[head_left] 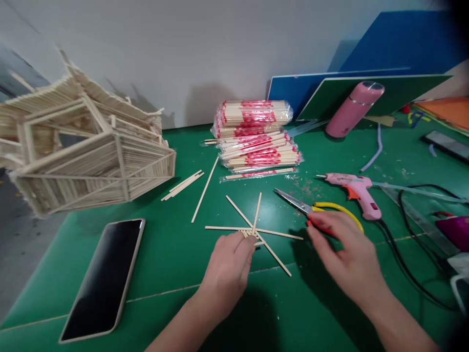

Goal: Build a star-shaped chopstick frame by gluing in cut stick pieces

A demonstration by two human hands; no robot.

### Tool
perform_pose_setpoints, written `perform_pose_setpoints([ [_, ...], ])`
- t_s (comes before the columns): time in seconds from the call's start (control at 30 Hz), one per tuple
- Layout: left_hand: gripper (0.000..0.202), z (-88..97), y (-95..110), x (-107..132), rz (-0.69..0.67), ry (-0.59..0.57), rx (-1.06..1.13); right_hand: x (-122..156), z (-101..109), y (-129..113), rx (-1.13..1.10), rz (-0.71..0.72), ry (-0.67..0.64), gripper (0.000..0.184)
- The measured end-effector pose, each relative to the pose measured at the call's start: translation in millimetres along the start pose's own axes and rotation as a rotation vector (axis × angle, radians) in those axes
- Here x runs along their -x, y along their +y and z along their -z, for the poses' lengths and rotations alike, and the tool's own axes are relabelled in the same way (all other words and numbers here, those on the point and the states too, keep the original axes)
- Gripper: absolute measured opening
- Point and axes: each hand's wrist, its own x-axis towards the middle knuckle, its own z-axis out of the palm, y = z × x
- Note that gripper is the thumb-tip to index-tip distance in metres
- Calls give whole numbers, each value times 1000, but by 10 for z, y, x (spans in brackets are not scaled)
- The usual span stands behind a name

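My left hand (pixel 229 266) rests on the green table, fingertips pinched on the crossing point of three thin wooden sticks (pixel 256 230) laid in a star shape. My right hand (pixel 346 249) hovers to the right, fingers spread and slightly curled, fingertips touching the red and yellow handles of a pair of scissors (pixel 311 209) lying on the table. The scissor blades point left toward the sticks. Nothing is clasped in the right hand.
A pink hot glue gun (pixel 357 190) with black cable lies behind the scissors. Packs of wrapped chopsticks (pixel 256 137) are stacked at centre back, with loose sticks (pixel 183 185) nearby. A stick-built model (pixel 88 146) stands far left, a phone (pixel 104 278) lies front left, a pink bottle (pixel 353 108) back right.
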Motion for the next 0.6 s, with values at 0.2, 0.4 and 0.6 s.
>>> perform_pose_setpoints([
  [0.2, 15, -11, -13, 70, -27, 5, 135, 11, -354, -385, -81, 208, -291, 20],
  [0.4, 16, 5, -62, 105, 28, 20, 71, -10, -448, -338, -104, 264, -317, 16],
  [0.6, 13, 30, -110, 109, 57, 86, 47, 14, -463, -348, -108, 227, -348, 17],
])
